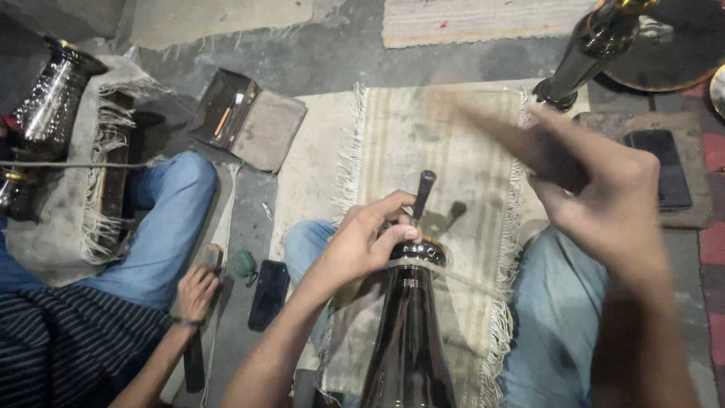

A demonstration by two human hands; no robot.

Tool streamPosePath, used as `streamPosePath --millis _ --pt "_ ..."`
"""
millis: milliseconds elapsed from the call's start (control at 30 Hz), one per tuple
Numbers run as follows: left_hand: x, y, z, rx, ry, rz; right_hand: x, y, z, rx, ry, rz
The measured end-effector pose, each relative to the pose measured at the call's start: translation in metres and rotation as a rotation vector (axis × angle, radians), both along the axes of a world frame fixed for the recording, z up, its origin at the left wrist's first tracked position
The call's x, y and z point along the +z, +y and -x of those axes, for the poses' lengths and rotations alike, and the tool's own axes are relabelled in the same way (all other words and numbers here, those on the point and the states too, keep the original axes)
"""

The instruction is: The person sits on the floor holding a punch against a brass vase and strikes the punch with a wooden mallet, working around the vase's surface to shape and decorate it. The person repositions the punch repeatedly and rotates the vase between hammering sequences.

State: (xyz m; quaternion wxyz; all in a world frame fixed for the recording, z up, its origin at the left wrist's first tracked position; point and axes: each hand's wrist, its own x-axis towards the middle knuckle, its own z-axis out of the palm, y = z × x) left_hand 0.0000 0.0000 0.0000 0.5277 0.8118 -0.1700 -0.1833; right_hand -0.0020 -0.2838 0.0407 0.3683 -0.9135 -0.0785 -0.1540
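**Chisel set on the vessel's rim, striking hand raised**

The person is sitting on a pale, striped, fringed woven mat (438, 136) spread over the grey floor, knees in blue jeans on either side of it. Between the knees a tall, dark, glossy metal vessel with a tapering neck (408, 340) is standing upright, its banded rim pointing up toward the camera.

The work appears to be in mid-course: the tool is already placed on the rim, but how much of the rim has been worked is not showing, since the hand is covering most of it.

The right hand (604, 196) is hanging in the air above and to the right of the vessel, well apart from it. It is blurred with motion, so I cannot tell whether its fingers are gripping a striking tool or are simply curled.

The left hand (362, 245) is resting on the vessel's rim, its fingers (377, 211) pinching a slim, dark metal chisel-like rod (423, 193). The rod is standing tilted, its lower end at the rim under the fingertips and its upper end jutting free above them.

At the left, another person's hand (196, 291) is clasping a wooden-handled tool (211, 258), beside a dark flat phone (269, 295) lying on the floor.
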Motion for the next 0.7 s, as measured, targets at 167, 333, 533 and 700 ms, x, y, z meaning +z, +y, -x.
streamPosePath --millis 167,333,533,700 --pt "-0.006 0.004 -0.008 -0.121 -0.034 0.052 -0.024 -0.009 0.021 0.021 -0.046 0.022" --pt "-0.012 0.008 -0.014 -0.160 -0.043 0.076 -0.029 -0.015 0.040 0.067 -0.104 0.063" --pt "-0.016 0.012 -0.021 -0.207 -0.004 0.149 -0.008 -0.009 0.033 0.016 -0.180 0.107" --pt "-0.018 0.014 -0.024 -0.266 -0.049 0.085 -0.004 0.003 0.026 -0.126 -0.189 -0.108"
